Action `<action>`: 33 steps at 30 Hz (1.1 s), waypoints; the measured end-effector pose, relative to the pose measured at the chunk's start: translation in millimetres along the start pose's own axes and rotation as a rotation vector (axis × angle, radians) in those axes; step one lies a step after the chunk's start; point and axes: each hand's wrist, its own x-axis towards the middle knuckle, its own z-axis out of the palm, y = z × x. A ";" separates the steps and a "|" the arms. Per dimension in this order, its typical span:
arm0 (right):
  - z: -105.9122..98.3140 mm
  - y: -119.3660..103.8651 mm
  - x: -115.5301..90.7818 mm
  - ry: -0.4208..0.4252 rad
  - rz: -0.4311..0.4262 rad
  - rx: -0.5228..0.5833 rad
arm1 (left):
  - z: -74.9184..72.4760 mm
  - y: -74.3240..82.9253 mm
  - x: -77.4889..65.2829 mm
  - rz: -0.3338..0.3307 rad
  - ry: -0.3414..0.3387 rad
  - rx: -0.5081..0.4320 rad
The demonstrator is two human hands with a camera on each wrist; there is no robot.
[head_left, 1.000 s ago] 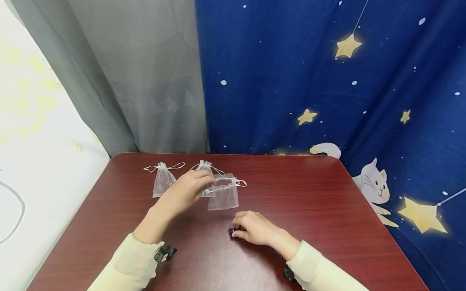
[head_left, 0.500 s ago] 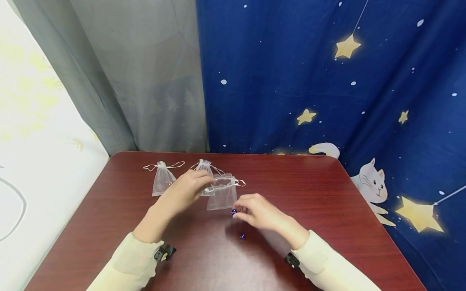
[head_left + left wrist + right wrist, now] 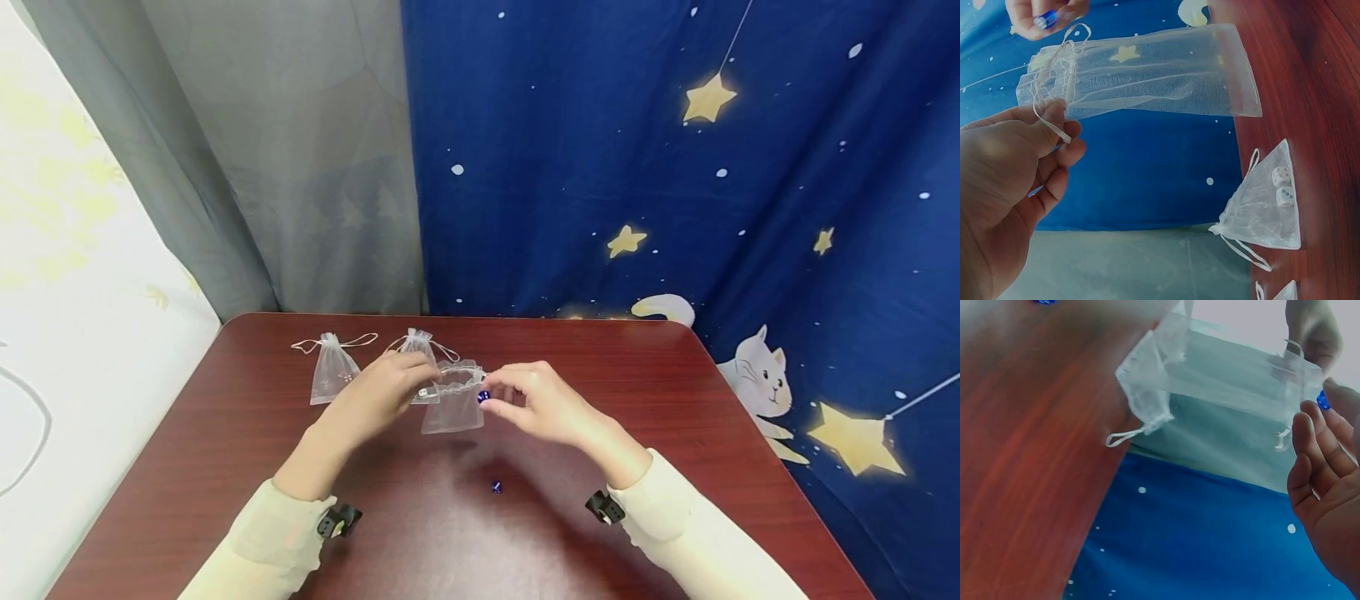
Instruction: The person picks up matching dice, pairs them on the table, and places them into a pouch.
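My left hand (image 3: 375, 393) pinches the mouth rim of a sheer white drawstring bag (image 3: 453, 414). In the left wrist view that bag (image 3: 1147, 78) hangs down from thumb and fingers, its mouth gathered loosely along the cord. Between right thumb and fingertips, my right hand (image 3: 551, 404) holds a blue die (image 3: 483, 397) beside the bag's mouth, apart from it. The same die (image 3: 1323, 399) shows at the fingertips in the right wrist view. A second blue die (image 3: 497, 487) lies on the table, nearer the body.
Two drawn-shut sheer bags lie at the back left of the dark red table (image 3: 600, 375): one bag (image 3: 332, 375) at the far left, the other bag (image 3: 418, 342) partly behind my left hand. White dice (image 3: 1282, 186) show inside one. Curtains hang behind the table.
My right hand has lifted one blue die from the table and carried it forward to the bag's mouth, leaving the other die behind. My left hand stays in place on the bag.
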 end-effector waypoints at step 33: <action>3.0 -1.8 25.4 0.061 0.033 -0.074 | 11.1 2.7 5.4 0.124 0.084 -0.024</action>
